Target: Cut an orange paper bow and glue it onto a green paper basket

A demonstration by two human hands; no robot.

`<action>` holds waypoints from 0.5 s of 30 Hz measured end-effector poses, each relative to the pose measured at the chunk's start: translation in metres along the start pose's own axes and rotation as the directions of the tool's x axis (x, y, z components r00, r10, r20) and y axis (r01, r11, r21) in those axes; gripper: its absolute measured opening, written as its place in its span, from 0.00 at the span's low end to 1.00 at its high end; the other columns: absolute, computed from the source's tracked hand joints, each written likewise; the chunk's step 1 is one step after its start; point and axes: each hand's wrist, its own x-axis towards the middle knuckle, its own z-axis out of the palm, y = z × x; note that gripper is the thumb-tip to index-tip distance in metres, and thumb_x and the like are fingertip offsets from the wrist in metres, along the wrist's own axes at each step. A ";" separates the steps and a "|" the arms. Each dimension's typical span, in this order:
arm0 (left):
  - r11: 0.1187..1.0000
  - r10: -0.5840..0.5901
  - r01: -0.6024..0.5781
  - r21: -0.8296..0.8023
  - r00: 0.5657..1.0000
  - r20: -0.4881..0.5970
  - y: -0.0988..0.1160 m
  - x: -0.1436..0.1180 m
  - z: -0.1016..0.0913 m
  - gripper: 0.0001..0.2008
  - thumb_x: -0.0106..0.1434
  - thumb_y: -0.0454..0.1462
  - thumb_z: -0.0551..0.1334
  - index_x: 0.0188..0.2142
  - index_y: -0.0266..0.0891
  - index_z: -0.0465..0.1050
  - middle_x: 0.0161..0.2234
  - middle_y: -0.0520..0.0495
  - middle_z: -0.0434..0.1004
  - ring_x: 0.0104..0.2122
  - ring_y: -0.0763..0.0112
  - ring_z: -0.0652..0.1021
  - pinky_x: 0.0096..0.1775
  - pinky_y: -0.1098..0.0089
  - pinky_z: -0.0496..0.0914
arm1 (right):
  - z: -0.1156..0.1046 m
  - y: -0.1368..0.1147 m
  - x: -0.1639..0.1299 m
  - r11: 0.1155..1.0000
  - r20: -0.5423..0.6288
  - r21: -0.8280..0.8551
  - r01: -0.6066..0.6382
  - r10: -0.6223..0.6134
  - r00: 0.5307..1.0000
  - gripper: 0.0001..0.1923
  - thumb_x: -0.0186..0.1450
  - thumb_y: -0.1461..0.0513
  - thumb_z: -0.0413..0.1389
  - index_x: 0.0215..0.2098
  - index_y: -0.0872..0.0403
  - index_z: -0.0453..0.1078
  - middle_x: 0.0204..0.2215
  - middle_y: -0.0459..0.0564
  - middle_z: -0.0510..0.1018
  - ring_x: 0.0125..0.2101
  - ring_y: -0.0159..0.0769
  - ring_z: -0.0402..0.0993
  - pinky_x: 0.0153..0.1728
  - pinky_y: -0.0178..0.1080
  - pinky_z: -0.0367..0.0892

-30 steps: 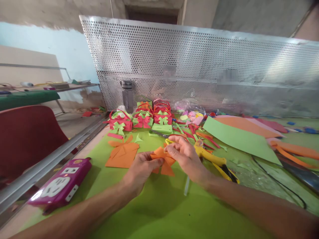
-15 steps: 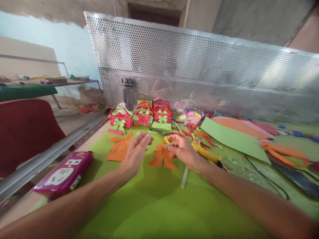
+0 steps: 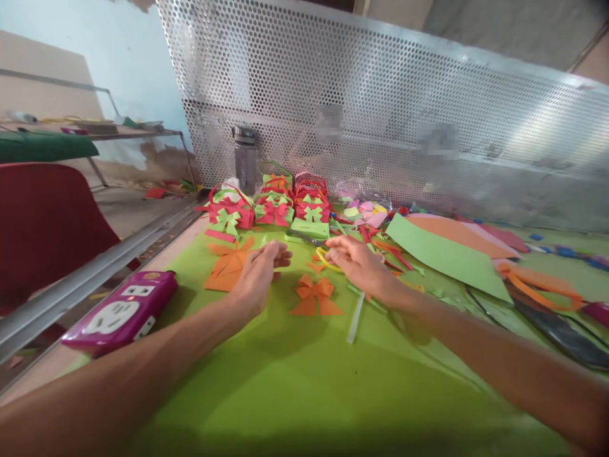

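Released orange bow (image 3: 314, 296) now flat on mat (between wrists), left hand (image 3: 259, 274) open, right hand (image 3: 356, 260) open beyond it

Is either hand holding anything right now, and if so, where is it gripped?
Nothing is clearly held. The left hand hovers open. The right hand reaches among the paper strips; a grip cannot be told. The orange bow lies free.

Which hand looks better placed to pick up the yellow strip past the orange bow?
Probably the right hand: its fingertips are at the yellow strip. The left hand is farther off, beside the orange sheet.
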 end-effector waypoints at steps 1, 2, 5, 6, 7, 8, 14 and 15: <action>1.000 -0.003 0.003 -0.008 1.000 0.005 -0.001 0.001 -0.001 0.21 0.56 0.51 0.59 0.38 0.36 0.72 0.41 0.41 0.78 0.40 0.60 0.76 0.38 0.64 0.65 | -0.004 -0.001 0.004 1.000 -0.005 0.003 -0.020 0.020 1.000 0.11 0.67 0.61 0.52 0.46 0.56 0.67 0.36 0.52 0.80 0.35 0.37 0.76 0.37 0.38 0.68; 1.000 -0.001 0.001 -0.015 1.000 0.011 -0.002 0.002 -0.001 0.21 0.55 0.51 0.59 0.38 0.36 0.72 0.41 0.41 0.78 0.40 0.61 0.76 0.38 0.65 0.66 | -0.007 -0.002 0.009 0.999 -0.010 0.007 -0.040 0.040 0.999 0.11 0.66 0.63 0.52 0.46 0.56 0.67 0.33 0.50 0.80 0.33 0.35 0.76 0.35 0.36 0.68; 1.000 0.010 -0.010 -0.025 1.000 0.030 -0.004 0.003 -0.003 0.24 0.51 0.53 0.63 0.37 0.36 0.73 0.41 0.41 0.78 0.40 0.60 0.76 0.39 0.64 0.66 | -0.013 0.000 0.032 0.994 -0.046 0.025 -0.104 0.105 0.993 0.12 0.66 0.69 0.51 0.47 0.57 0.66 0.24 0.44 0.76 0.26 0.31 0.75 0.30 0.32 0.68; 1.000 0.012 -0.011 -0.025 0.999 0.034 -0.005 0.003 -0.004 0.25 0.50 0.54 0.63 0.37 0.36 0.74 0.41 0.40 0.78 0.40 0.60 0.76 0.39 0.64 0.66 | -0.014 0.003 0.041 0.991 -0.064 0.027 -0.128 0.130 0.989 0.12 0.66 0.69 0.50 0.47 0.58 0.66 0.23 0.43 0.75 0.25 0.30 0.74 0.29 0.32 0.68; 1.000 0.014 -0.013 -0.025 0.999 0.036 -0.005 0.003 -0.004 0.26 0.49 0.54 0.64 0.37 0.35 0.74 0.41 0.40 0.78 0.39 0.59 0.76 0.38 0.64 0.67 | -0.015 0.006 0.051 0.988 -0.082 0.027 -0.154 0.156 0.984 0.12 0.67 0.68 0.50 0.48 0.58 0.66 0.24 0.43 0.74 0.25 0.29 0.73 0.29 0.33 0.69; 1.000 0.018 -0.017 -0.026 0.999 0.038 -0.006 0.004 -0.005 0.26 0.49 0.55 0.64 0.37 0.35 0.74 0.41 0.40 0.78 0.39 0.59 0.76 0.38 0.64 0.67 | -0.014 0.010 0.061 0.984 -0.094 0.022 -0.178 0.179 0.979 0.11 0.68 0.66 0.51 0.49 0.58 0.66 0.27 0.44 0.75 0.26 0.30 0.74 0.30 0.34 0.70; 0.999 0.038 -0.037 -0.013 0.998 0.043 -0.007 0.005 -0.006 0.27 0.48 0.57 0.64 0.36 0.36 0.74 0.41 0.40 0.77 0.38 0.61 0.76 0.37 0.65 0.68 | -0.004 0.034 0.110 0.960 -0.072 -0.038 -0.278 0.275 0.959 0.16 0.68 0.57 0.55 0.52 0.55 0.67 0.50 0.53 0.73 0.44 0.40 0.73 0.43 0.47 0.72; 0.999 0.036 -0.036 -0.008 0.998 0.044 -0.007 0.005 -0.007 0.27 0.48 0.57 0.64 0.37 0.36 0.74 0.41 0.40 0.77 0.38 0.60 0.76 0.37 0.65 0.68 | -0.003 0.038 0.115 0.960 -0.080 -0.052 -0.277 0.272 0.959 0.16 0.68 0.57 0.55 0.52 0.55 0.67 0.50 0.53 0.72 0.45 0.41 0.73 0.44 0.48 0.72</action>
